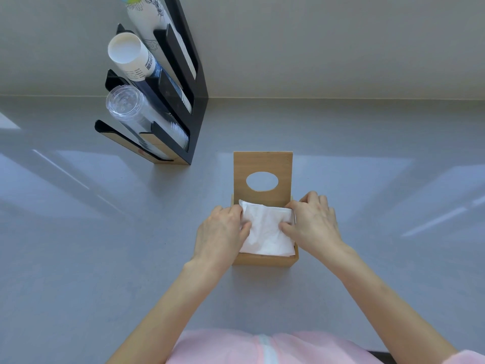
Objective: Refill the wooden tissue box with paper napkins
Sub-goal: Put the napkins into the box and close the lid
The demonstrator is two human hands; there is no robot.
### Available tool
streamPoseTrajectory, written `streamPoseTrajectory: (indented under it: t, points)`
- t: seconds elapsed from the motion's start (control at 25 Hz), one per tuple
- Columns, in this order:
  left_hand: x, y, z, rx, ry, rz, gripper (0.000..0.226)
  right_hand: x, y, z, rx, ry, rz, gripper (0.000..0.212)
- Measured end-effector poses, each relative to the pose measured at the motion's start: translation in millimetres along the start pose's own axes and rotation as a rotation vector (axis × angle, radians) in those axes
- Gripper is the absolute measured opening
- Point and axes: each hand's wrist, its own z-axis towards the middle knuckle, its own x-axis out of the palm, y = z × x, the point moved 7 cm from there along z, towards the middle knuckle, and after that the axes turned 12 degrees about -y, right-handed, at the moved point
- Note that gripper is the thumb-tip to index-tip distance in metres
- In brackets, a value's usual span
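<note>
Fingertips first: the thumb and curled fingers of the left hand point(219, 229) are being pressed onto the left edge of the stack of white paper napkins point(266, 232), and the stack is being pinched there. On the other side, the thumb of the right hand point(313, 223) is being laid on the top napkin while its fingers are being hooked over the box's right wall, so the stack is being clamped from that side as well. The napkins are being seen as soft, slightly crumpled and pure white, with a folded ridge running along the far edge; how many sheets are in the stack cannot be told.

The stack is being held inside the open wooden tissue box point(265, 258), and the cavity is being filled almost wall to wall. One box is being shown: pale, light-brown wood, square, sitting on the grey countertop point(105, 258) directly in front of the person. Its one lid point(262, 164) is being stood upright at the far edge, with a single oval opening cut through the middle.

Further out, to the far left, one black cup dispenser point(189, 101) is being leaned toward the wall, well apart from the box. Three cup stacks are being carried in it: clear plastic cups point(126, 106) lowest, white paper cups point(128, 51) above, and a printed stack at the top.
</note>
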Motion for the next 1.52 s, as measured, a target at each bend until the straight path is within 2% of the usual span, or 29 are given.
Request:
streamPoseTrajectory:
  t: [0.16, 0.36, 0.52, 0.64, 0.76, 0.88, 1.0, 1.16, 1.28, 1.52]
  points:
    - [2.2, 3.9, 0.3, -0.049, 0.017, 0.042, 0.02, -0.3, 3.9, 1.8, -0.012, 0.045, -0.033, 0.032]
    - [4.3, 1.7, 2.2, -0.019, -0.008, 0.08, 0.021, -0.9, 6.0, 3.9, -0.036, 0.051, -0.099, 0.028]
    - [-1.3, 14.9, 5.0, -0.057, -0.067, 0.026, 0.037, 9.7, 8.4, -1.2, -0.062, 0.078, -0.138, 0.024]
    - [-9.1, 5.6, 2.4, 0.073, -0.156, -0.043, 0.037, 10.4, 8.6, -2.0, -0.093, 0.084, -0.129, 0.026]
    - [9.5, -12.6, -3.7, 0.283, 0.012, 0.001, 0.035, -4.0, 9.4, -0.1, -0.128, -0.016, -0.078, 0.027]
    - [19.9, -11.1, -3.1, 0.298, 0.085, 0.097, 0.038, -17.5, 13.6, -2.7, -0.185, -0.145, 0.009, 0.025]
    - [21.8, -12.7, -3.7, 0.291, 0.091, 0.161, 0.038, -0.3, 23.7, -13.1, -0.305, -0.022, -0.018, 0.029]
    - [31.6, -17.3, -8.2, 0.38, 0.2, 0.347, 0.029, 26.3, 33.1, -21.3, -0.426, 0.125, -0.216, 0.023]
    - [34.2, -22.1, -3.4, 0.451, 0.271, 0.456, 0.023, 32.2, 34.2, -15.2, -0.458, 0.178, -0.316, 0.021]
    - [39.8, -31.7, 3.5, 0.599, 0.401, 0.657, 0.033, 34.1, 36.3, -12.9, -0.521, 0.204, -0.371, 0.022]
